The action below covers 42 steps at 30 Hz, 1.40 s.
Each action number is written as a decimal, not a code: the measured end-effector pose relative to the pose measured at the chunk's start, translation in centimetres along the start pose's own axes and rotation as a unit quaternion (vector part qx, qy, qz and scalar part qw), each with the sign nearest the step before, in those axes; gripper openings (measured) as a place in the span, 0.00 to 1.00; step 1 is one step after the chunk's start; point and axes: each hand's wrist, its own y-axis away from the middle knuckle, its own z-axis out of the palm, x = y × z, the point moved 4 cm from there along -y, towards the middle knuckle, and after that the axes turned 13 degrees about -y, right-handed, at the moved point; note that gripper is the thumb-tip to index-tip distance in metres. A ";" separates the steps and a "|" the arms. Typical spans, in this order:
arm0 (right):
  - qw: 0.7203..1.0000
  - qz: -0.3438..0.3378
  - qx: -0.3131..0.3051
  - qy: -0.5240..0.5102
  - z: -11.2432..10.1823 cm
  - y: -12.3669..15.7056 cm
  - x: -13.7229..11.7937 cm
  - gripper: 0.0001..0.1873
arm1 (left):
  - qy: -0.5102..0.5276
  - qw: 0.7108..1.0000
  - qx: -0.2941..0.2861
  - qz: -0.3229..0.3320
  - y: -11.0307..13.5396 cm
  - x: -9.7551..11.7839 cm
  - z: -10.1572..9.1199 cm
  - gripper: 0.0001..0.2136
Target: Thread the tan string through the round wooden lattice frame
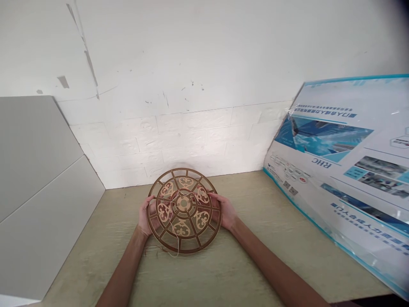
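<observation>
A white wall (179, 64) fills most of my view, its lower part faced with brick-patterned panels (153, 145). Two grey panels (38, 192) stand along the left side, and a large printed poster board (338, 170) leans on the right, its blue-edged sheet upside down from where I look and marked "RHC". Below them lies a tan, faintly wrinkled tabletop (255, 256).

A round wooden lattice disc (183, 226) sits in front of me, at the far middle of the tabletop and close to the wall. Its rings and spokes frame cut-out scroll shapes around a small central hub (183, 204). Its lower edge is at or very near the tabletop; I can't tell whether they touch.

I have hold of the disc from both sides. My left hand (148, 217) is closed around its left edge, and my right hand (222, 211) is closed around its right edge. My fingers (202, 195) pass behind the lattice and show through its openings, though I can't make out exactly how each one sits.

Thin pale threads (175, 241) run from the middle of the disc and trail past its lower rim.
</observation>
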 end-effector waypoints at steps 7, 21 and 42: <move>1.000 -0.009 -0.002 0.000 -0.2 0.0 0.2 0.15 | -0.004 1.000 -0.018 0.017 0.2 0.4 0.3 0.21; 0.906 -0.318 0.186 0.210 -1.5 -0.3 -2.7 0.19 | 0.019 0.999 0.005 0.025 -0.4 0.3 1.2 0.17; 0.753 -0.166 -0.025 0.636 1.2 0.1 -2.6 0.16 | 0.001 0.996 0.090 0.018 -0.7 0.4 0.6 0.18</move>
